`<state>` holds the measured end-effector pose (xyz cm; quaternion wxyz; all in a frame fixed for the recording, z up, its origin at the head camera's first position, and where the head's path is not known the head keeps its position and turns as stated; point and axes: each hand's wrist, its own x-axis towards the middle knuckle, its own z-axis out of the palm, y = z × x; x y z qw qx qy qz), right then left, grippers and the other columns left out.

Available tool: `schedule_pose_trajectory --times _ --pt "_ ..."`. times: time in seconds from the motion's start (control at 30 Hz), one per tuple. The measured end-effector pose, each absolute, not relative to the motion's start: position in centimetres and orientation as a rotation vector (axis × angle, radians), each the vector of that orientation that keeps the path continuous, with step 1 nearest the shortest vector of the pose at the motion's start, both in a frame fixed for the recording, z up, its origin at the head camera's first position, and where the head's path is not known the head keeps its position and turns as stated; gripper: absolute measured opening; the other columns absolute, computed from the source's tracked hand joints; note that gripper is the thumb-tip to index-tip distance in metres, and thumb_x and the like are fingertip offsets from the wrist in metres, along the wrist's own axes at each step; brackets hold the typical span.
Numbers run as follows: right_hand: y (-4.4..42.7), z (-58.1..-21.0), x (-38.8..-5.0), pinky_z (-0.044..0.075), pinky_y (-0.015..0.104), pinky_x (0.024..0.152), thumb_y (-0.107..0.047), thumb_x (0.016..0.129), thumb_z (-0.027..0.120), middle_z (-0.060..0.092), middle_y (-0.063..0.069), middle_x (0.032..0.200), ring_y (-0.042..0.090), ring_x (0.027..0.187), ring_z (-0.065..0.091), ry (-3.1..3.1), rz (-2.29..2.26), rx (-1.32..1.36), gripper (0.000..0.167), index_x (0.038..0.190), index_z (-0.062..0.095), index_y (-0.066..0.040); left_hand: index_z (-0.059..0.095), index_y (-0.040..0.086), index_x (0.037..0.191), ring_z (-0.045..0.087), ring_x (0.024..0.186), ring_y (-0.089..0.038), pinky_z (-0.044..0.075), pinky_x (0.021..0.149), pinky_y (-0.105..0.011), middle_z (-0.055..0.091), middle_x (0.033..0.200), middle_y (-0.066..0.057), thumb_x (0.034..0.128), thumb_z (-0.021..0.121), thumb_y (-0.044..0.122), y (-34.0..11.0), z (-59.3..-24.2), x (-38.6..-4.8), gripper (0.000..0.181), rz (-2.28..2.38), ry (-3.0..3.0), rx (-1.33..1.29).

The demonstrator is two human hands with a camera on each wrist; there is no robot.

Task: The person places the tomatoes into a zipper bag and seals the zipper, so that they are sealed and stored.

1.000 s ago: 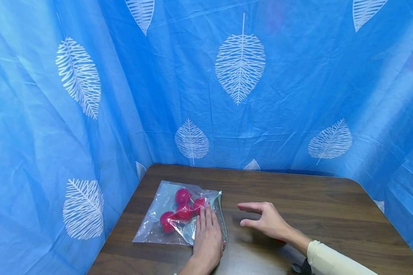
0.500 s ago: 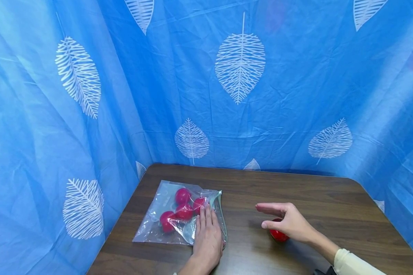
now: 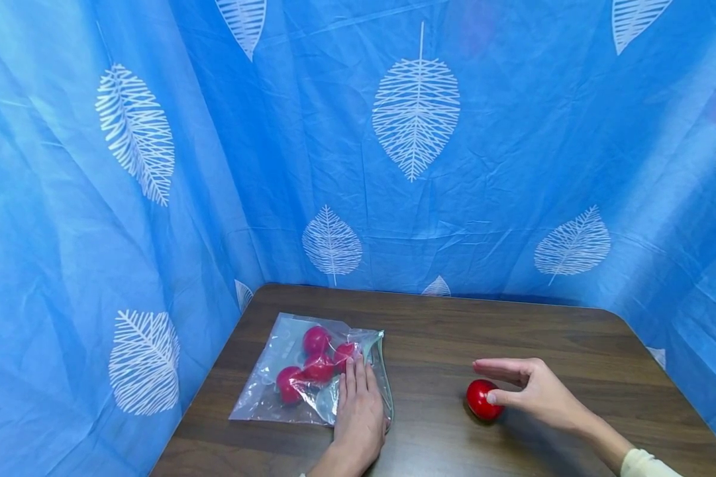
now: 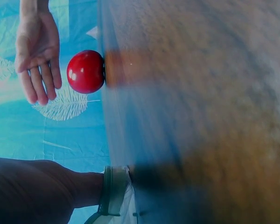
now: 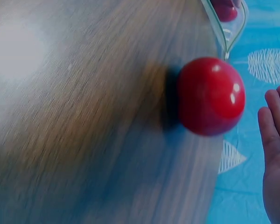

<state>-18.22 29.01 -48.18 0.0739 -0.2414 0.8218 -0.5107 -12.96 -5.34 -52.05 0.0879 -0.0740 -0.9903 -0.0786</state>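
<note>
My left hand (image 3: 360,417) lies with straight fingers on a clear zip bag (image 3: 262,391), near its zip edge. Several red round things (image 3: 317,340) are inside the bag. A glossy red ball-shaped thing (image 3: 481,400), perhaps a fruit, sits on the table to the right of the bag. Over and beside it hovers my right hand (image 3: 542,394), thumb and fingers spread apart. In the left wrist view a gap shows between the right hand (image 4: 41,56) and the loose red thing (image 4: 86,72). The right wrist view also shows that red thing (image 5: 211,96) apart from the fingers.
The brown wooden table (image 3: 453,331) has rounded far corners. Blue curtains (image 3: 489,165) with white leaf prints hang behind it and along both sides. The bag's zip mouth (image 5: 225,35) faces the loose red thing.
My right hand has moved to the right, away from the bag, passing over the loose red thing and uncovering it. My left hand and the bag have stayed in place.
</note>
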Motion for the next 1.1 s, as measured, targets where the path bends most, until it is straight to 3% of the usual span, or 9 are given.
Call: schedule_pose_trajectory --times 0.2,0.43,1.1 --pt "30.5 -48.2 -17.7 0.06 0.024 0.101 -0.008 0.097 0.082 0.076 0.0 0.14 0.0 0.127 0.07 2.503 -1.517 -0.722 0.05 0.144 0.068 0.0 0.048 -0.011 0.157 0.04 0.159 -0.05 0.041 0.127 -0.058 0.038 0.171 -0.032 0.0767 0.099 0.034 -5.4 -52.1 -12.9 0.105 -0.221 -2.94 -0.229" --pt "32.0 -48.6 -17.2 0.06 0.021 0.097 -0.01 0.099 0.08 0.075 0.012 0.142 -0.005 0.126 0.068 2.513 -1.482 -0.693 0.05 0.147 0.066 0.0 0.046 -0.012 0.157 0.039 0.159 -0.051 0.04 0.127 -0.059 0.036 0.172 -0.034 0.0794 0.097 0.033 -5.5 -51.9 -12.9 0.103 -0.223 -2.959 -0.238" --pt "33.0 -52.1 -18.0 0.057 0.015 0.096 -0.012 0.099 0.081 0.066 0.032 0.146 -0.009 0.124 0.067 2.468 -1.54 -0.573 0.055 0.148 0.063 0.006 0.047 -0.011 0.157 0.038 0.16 -0.049 0.039 0.129 -0.058 0.037 0.171 -0.032 0.0786 0.098 0.032 -5.5 -52.0 -13.0 0.103 -0.248 -2.978 -0.225"
